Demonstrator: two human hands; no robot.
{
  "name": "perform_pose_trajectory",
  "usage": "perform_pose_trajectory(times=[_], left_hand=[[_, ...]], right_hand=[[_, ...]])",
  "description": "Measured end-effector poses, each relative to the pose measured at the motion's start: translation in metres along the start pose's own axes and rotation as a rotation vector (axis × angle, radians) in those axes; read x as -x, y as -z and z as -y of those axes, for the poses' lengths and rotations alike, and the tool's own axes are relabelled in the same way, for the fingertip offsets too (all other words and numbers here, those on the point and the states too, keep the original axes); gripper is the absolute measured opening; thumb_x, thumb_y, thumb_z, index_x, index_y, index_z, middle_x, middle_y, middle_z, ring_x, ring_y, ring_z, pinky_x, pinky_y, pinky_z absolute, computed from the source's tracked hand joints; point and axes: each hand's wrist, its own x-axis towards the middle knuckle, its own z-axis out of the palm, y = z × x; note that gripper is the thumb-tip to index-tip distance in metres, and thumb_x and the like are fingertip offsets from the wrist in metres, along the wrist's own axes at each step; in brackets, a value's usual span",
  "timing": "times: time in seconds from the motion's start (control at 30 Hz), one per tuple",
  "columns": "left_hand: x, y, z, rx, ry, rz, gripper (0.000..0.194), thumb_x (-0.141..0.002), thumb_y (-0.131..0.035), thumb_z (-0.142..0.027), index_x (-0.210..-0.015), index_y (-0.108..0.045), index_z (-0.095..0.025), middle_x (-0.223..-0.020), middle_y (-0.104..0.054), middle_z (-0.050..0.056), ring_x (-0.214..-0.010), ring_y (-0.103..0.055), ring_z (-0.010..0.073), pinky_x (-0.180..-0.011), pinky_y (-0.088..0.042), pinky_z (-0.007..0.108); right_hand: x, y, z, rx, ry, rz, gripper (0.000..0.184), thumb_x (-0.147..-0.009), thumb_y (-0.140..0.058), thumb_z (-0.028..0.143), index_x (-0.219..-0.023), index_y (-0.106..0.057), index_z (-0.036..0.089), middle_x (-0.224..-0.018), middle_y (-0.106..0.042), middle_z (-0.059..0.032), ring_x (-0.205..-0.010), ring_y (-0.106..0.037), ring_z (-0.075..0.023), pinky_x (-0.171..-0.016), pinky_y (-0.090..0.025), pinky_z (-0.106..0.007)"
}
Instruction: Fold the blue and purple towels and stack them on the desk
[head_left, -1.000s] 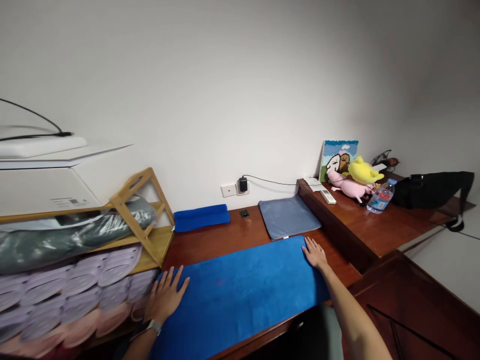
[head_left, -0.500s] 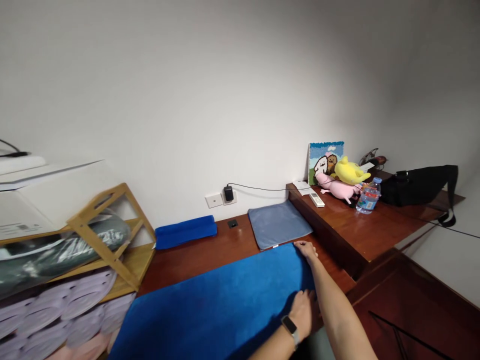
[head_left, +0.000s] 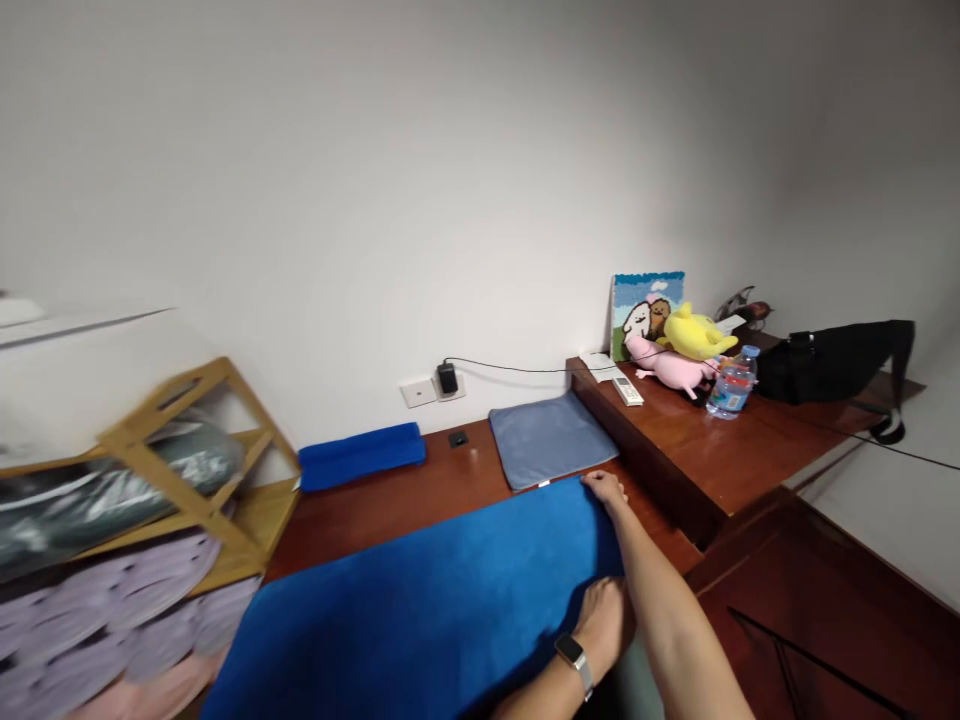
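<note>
A large blue towel [head_left: 420, 600] lies spread flat along the front of the wooden desk [head_left: 450, 480]. My right hand [head_left: 604, 488] is at the towel's far right corner, fingers curled on the edge. My left hand [head_left: 602, 618], with a watch on the wrist, has crossed over to the towel's near right corner. It lies partly under my right forearm, so its fingers are hidden.
A folded grey cloth [head_left: 549, 438] and a rolled blue towel [head_left: 361, 455] lie by the wall. A wooden rack [head_left: 187, 470] with bagged items stands at the left. On the raised shelf [head_left: 720, 450] are plush toys [head_left: 686, 350], a remote [head_left: 627, 390], a water bottle [head_left: 731, 383] and a black bag [head_left: 832, 362].
My left hand left the towel's left end and crossed to its near right corner. My right hand stayed at the far right corner and curled. The view swung slightly right.
</note>
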Motion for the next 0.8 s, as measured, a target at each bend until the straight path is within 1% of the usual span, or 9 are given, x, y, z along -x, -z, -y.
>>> perform_pose_trajectory(times=[0.07, 0.17, 0.27, 0.37, 0.47, 0.57, 0.63, 0.7, 0.8], left_hand=[[0.021, 0.011, -0.002, -0.035, 0.037, -0.045, 0.039, -0.101, -0.043, -0.034, -0.127, -0.072, -0.035, -0.112, -0.079, 0.019, -0.107, -0.073, 0.0312, -0.096, -0.056, 0.049], [0.059, 0.040, -0.004, -0.053, 0.117, -0.119, 0.044, -0.099, -0.045, -0.032, -0.140, -0.061, -0.030, -0.113, -0.079, 0.015, -0.105, -0.074, 0.0281, -0.094, -0.056, 0.043], [0.107, 0.083, 0.000, 0.003, 0.201, -0.201, 0.052, -0.098, -0.050, -0.036, -0.150, -0.052, -0.027, -0.101, -0.081, 0.009, -0.096, -0.074, 0.0247, -0.090, -0.055, 0.037], [0.168, 0.131, 0.014, 0.122, 0.276, -0.355, 0.059, -0.099, -0.053, -0.047, -0.153, -0.048, -0.024, -0.087, -0.081, 0.004, -0.087, -0.073, 0.0228, -0.087, -0.054, 0.035], [0.245, 0.171, 0.040, 0.241, 0.344, -0.520, 0.076, -0.096, -0.055, -0.064, -0.157, -0.044, -0.021, -0.083, -0.080, 0.005, -0.081, -0.075, 0.0227, -0.081, -0.056, 0.034], [0.327, 0.199, 0.077, 0.285, 0.440, -0.696, 0.087, -0.090, -0.055, -0.077, -0.158, -0.044, -0.024, -0.091, -0.083, 0.007, -0.090, -0.079, 0.0261, -0.085, -0.059, 0.036], [0.375, 0.211, 0.107, 0.298, 0.533, -0.795, 0.089, -0.085, -0.056, -0.082, -0.154, -0.051, -0.025, -0.098, -0.084, 0.009, -0.096, -0.080, 0.0290, -0.091, -0.061, 0.040], [0.413, 0.218, 0.141, 0.285, 0.630, -0.846, 0.084, -0.080, -0.055, -0.086, -0.137, -0.066, -0.024, -0.103, -0.084, 0.013, -0.101, -0.079, 0.0322, -0.095, -0.062, 0.043], [0.445, 0.219, 0.187, 0.096, 0.769, -0.881, 0.075, -0.076, -0.047, -0.090, -0.096, -0.080, -0.026, -0.099, -0.083, 0.017, -0.102, -0.078, 0.0390, -0.095, -0.061, 0.051]], right_hand=[[0.011, 0.004, 0.010, -0.055, 0.075, 0.043, 0.022, -0.083, -0.067, 0.041, -0.088, -0.076, 0.021, -0.084, -0.077, -0.0053, -0.089, -0.072, -0.0248, -0.082, -0.056, -0.035], [0.031, 0.001, 0.038, -0.138, 0.200, 0.137, 0.020, -0.083, -0.066, 0.037, -0.088, -0.071, 0.018, -0.062, -0.066, 0.0005, -0.066, -0.066, -0.0195, -0.065, -0.054, -0.027], [0.055, -0.016, 0.085, -0.197, 0.316, 0.254, 0.023, -0.084, -0.065, 0.035, -0.097, -0.071, 0.018, -0.056, -0.060, 0.0047, -0.053, -0.059, -0.0154, -0.054, -0.048, -0.023], [0.086, -0.051, 0.147, -0.213, 0.440, 0.403, 0.024, -0.089, -0.062, 0.036, -0.097, -0.073, 0.016, -0.062, -0.065, 0.0018, -0.052, -0.060, -0.0139, -0.052, -0.048, -0.022], [0.128, -0.107, 0.219, -0.178, 0.575, 0.560, 0.027, -0.096, -0.057, 0.034, -0.101, -0.076, 0.015, -0.072, -0.073, -0.0025, -0.062, -0.068, -0.0143, -0.059, -0.052, -0.021], [0.185, -0.183, 0.285, -0.082, 0.712, 0.703, 0.028, -0.098, -0.054, 0.026, -0.111, -0.077, 0.016, -0.081, -0.078, -0.0031, -0.073, -0.073, -0.0147, -0.067, -0.055, -0.020], [0.227, -0.238, 0.317, 0.017, 0.794, 0.776, 0.026, -0.094, -0.059, 0.021, -0.110, -0.079, 0.019, -0.079, -0.078, -0.0012, -0.076, -0.075, -0.0153, -0.071, -0.055, -0.020], [0.267, -0.289, 0.336, 0.134, 0.861, 0.815, 0.022, -0.088, -0.065, 0.016, -0.101, -0.081, 0.021, -0.080, -0.079, 0.0004, -0.082, -0.076, -0.0165, -0.079, -0.056, -0.021], [0.309, -0.348, 0.336, 0.307, 0.926, 0.789, 0.018, -0.079, -0.071, 0.012, -0.088, -0.082, 0.024, -0.100, -0.081, -0.0021, -0.106, -0.074, -0.0221, -0.096, -0.053, -0.028]])
